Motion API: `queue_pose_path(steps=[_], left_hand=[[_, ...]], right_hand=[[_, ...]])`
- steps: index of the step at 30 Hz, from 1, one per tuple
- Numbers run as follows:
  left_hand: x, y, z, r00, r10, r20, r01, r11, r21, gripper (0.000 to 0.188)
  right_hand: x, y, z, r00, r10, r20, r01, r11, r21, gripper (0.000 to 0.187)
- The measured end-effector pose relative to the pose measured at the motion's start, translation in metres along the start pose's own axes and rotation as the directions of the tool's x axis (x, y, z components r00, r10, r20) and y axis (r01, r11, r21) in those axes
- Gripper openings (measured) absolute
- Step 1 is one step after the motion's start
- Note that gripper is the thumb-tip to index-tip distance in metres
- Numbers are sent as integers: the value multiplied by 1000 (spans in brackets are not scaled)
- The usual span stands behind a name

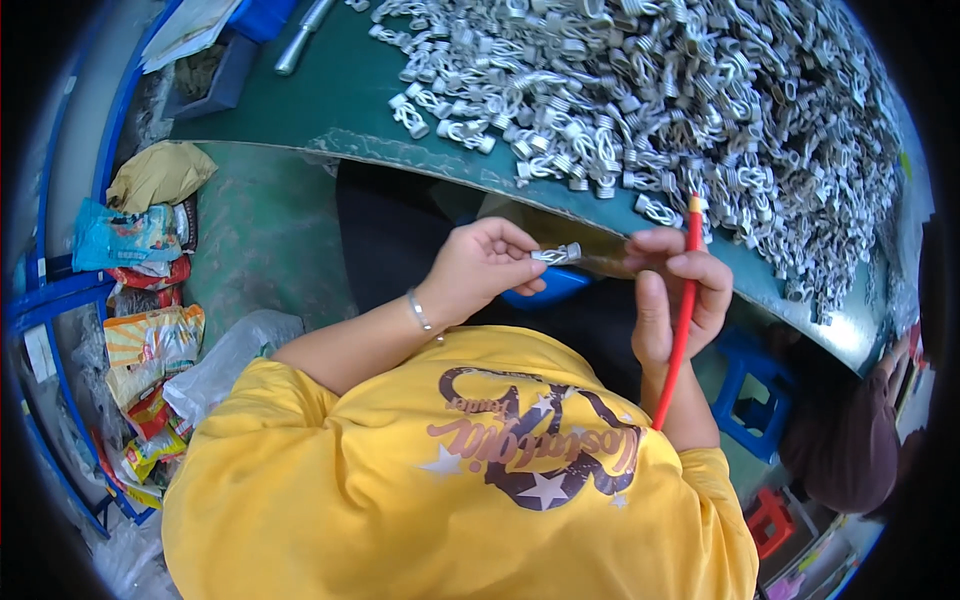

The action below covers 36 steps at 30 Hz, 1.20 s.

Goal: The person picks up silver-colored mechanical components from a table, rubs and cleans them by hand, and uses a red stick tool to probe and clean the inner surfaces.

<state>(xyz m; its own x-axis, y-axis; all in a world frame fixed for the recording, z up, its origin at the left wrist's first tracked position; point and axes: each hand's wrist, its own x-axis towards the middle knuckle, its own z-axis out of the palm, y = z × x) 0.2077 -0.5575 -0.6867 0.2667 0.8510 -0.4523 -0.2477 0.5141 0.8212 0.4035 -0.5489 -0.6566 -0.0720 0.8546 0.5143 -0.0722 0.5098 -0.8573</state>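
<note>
My left hand [488, 262] is closed in a pinch on one end of a small silver metal loop piece [560, 254], in front of the table's near edge. My right hand [690, 300] has its fingers curled around a long red rod [682, 330] with a pale yellowish tip. The rod's upper end reaches the edge of a large pile of similar metal loop pieces [640, 90]. That pile covers the middle and right of the green table [330, 95]. The thumb and forefinger of my right hand are a little apart, facing the piece in my left.
A slim metal tool [300, 45] lies at the table's far left, near a grey bin [215, 80]. Bags and wrappers [150, 340] crowd the left side. A blue stool [755, 395] and red stool [770, 522] stand at right, where another person [840, 450] leans in.
</note>
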Motion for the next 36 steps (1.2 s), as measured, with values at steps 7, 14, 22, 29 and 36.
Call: queue_pose_path(steps=[7,14,22,29,36], left_hand=[[-5,23,-6,772,570,281,-576,439,690,16],[13,81,-42,460,850,258,-396,-63,916,18],[-2,89,-42,737,672,68,-335,276,901,18],[-16,68,-20,757,633,165,-577,528,623,17],[-14,60,5,660,714,233,-715,503,485,23]], right_hand=[[2,-3,0,999,29,-23,-30,999,-29,21],[11,-4,9,999,43,-16,-43,999,-14,20],[18,-1,20,996,57,65,-58,998,15,18],[19,4,30,991,122,47,-124,992,40,18],[14,3,21,944,314,98,-328,877,351,24]])
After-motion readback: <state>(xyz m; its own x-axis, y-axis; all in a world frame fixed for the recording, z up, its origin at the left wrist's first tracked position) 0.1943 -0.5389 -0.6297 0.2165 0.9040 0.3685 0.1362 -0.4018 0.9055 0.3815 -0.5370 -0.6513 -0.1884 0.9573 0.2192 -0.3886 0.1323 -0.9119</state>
